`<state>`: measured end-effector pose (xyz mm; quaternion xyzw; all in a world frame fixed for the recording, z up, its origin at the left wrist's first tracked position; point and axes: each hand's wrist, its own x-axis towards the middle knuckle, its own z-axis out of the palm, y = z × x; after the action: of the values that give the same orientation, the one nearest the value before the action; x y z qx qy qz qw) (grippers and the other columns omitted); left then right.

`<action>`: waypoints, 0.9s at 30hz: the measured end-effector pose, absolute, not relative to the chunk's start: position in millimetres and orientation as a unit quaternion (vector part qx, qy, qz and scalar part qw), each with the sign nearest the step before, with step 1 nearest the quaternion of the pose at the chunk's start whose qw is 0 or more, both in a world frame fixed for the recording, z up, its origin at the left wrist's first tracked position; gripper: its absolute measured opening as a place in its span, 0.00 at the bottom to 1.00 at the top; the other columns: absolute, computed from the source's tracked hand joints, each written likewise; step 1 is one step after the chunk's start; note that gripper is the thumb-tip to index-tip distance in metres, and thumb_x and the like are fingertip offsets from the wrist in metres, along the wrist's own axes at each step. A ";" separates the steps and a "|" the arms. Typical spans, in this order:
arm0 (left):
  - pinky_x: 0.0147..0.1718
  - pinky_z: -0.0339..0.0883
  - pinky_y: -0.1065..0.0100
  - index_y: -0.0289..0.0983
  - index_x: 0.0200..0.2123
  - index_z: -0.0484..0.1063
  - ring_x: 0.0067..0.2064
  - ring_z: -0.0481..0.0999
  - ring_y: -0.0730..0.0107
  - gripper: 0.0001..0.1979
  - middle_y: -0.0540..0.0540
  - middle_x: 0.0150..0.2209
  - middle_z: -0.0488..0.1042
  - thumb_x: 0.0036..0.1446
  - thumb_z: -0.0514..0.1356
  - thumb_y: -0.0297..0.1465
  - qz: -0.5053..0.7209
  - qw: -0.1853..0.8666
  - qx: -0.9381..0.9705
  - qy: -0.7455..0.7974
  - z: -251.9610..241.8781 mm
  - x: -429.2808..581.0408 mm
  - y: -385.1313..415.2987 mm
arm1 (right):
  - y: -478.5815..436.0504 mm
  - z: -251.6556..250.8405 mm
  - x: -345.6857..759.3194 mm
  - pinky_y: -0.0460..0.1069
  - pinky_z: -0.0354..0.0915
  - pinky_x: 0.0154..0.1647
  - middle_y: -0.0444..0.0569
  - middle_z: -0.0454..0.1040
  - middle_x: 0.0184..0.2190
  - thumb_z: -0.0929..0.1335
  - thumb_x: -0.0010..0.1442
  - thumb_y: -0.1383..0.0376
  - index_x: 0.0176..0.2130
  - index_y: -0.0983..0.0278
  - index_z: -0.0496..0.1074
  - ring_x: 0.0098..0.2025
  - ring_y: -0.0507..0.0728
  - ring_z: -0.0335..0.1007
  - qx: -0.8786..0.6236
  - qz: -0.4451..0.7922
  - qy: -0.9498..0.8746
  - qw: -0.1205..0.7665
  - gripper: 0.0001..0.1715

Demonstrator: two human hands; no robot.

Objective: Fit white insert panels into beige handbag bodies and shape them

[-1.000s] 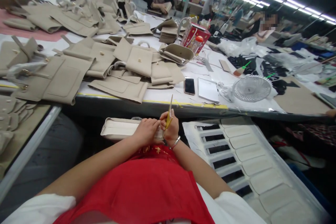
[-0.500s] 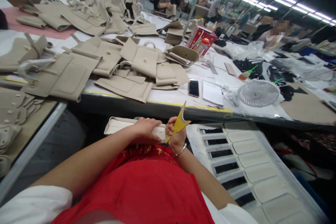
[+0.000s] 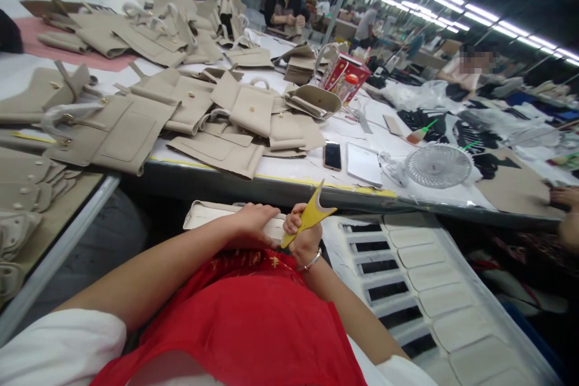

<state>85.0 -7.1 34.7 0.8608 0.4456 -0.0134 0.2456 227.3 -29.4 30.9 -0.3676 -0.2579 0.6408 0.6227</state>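
Observation:
In front of my red apron I have a cream, box-shaped bag piece, its pale inner side facing up. My left hand lies across it, fingers folded over the far edge and thumb on the near side. My right hand is closed round a flat yellow tool with a crescent notch at its upper end. That fist is at the right end of the bag piece, and the tool's lower end comes close to it; whether they touch I cannot tell.
Many beige handbags cover the worktable. A phone, a white pad and a small fan stand near its front edge. Right of me slopes a board of cream panels. Another person's hand shows at the far right.
The yellow tool has tilted a little further to the right in my right hand. Another person's hand has appeared at the right edge. My left hand keeps its hold.

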 end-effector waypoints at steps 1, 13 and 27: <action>0.43 0.61 0.57 0.41 0.53 0.59 0.47 0.70 0.52 0.39 0.42 0.49 0.70 0.38 0.60 0.51 0.001 0.237 0.863 0.446 33.0 84.4 -9.1 | -29.8 29.3 225.4 0.41 0.43 0.13 0.35 0.50 0.12 0.62 0.49 0.61 0.26 0.63 0.62 0.12 0.45 0.45 -0.369 0.640 -0.257 0.623 0.08; 0.43 0.60 0.59 0.41 0.55 0.58 0.47 0.69 0.53 0.38 0.42 0.50 0.69 0.41 0.59 0.51 0.049 0.210 0.873 0.437 28.6 81.9 -15.6 | -27.5 32.8 219.8 0.40 0.43 0.12 0.35 0.53 0.11 0.63 0.52 0.57 0.25 0.65 0.65 0.11 0.44 0.46 -0.357 0.633 -0.284 0.626 0.13; 0.40 0.59 0.57 0.41 0.54 0.60 0.44 0.69 0.49 0.37 0.40 0.45 0.70 0.41 0.59 0.51 0.037 0.206 0.867 0.451 27.1 86.9 -13.0 | -22.6 26.3 206.3 0.41 0.41 0.12 0.35 0.52 0.11 0.57 0.58 0.47 0.25 0.64 0.62 0.12 0.44 0.43 -0.474 0.556 -0.288 0.619 0.25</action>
<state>86.9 -13.0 27.1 0.8675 0.4511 0.0369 0.2065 206.3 -22.6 26.3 -0.4742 -0.2877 0.5559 0.6192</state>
